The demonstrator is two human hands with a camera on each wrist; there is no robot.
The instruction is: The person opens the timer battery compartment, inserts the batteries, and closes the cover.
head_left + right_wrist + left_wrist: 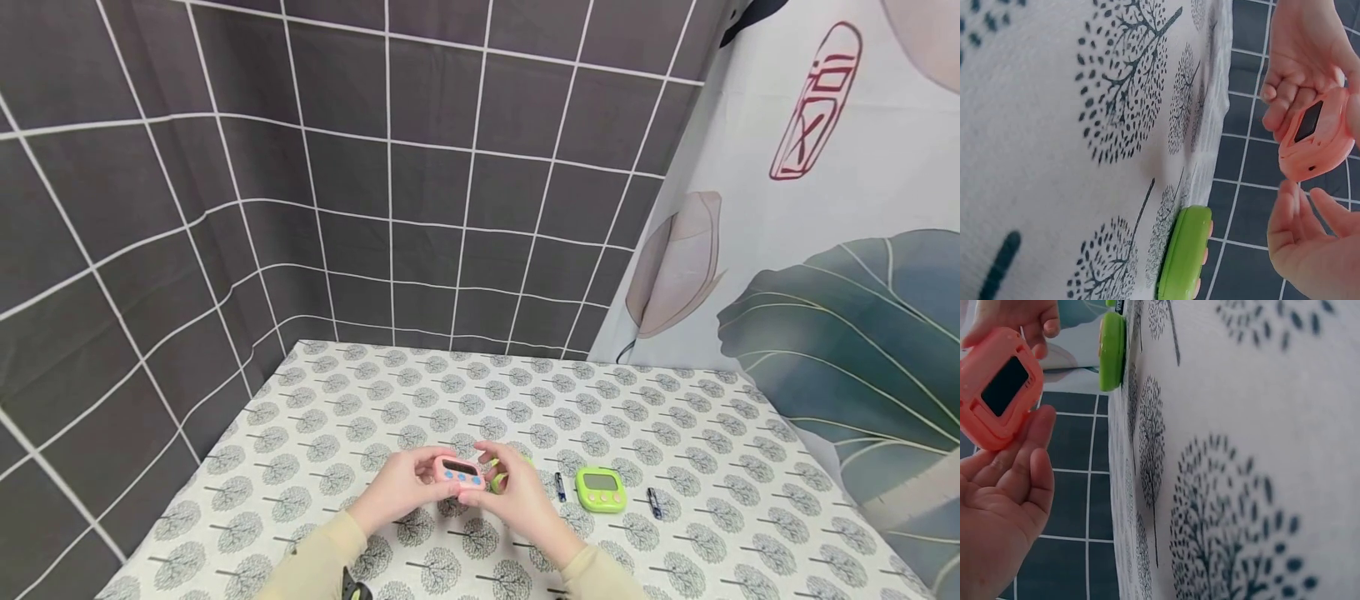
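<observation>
My left hand (pixel 405 486) grips a pink digital timer (pixel 460 473) by its left side, thumb in front and fingers behind. The timer is raised over the table, its dark display and blue buttons facing me. On its back, a dark rectangular patch shows in both wrist views. My right hand (pixel 517 497) is at the timer's right side, thumb touching the lower right corner and the other fingers spread apart from it. Behind the right hand is a green object (pixel 528 461), mostly hidden.
Right of my hands lies a green timer (pixel 601 489) with a grey display. A dark battery (pixel 559 487) lies left of it and another battery (pixel 654 502) right of it. A tree-print cloth (pixel 420 533) covers the table; a dark grid curtain (pixel 420 183) hangs behind.
</observation>
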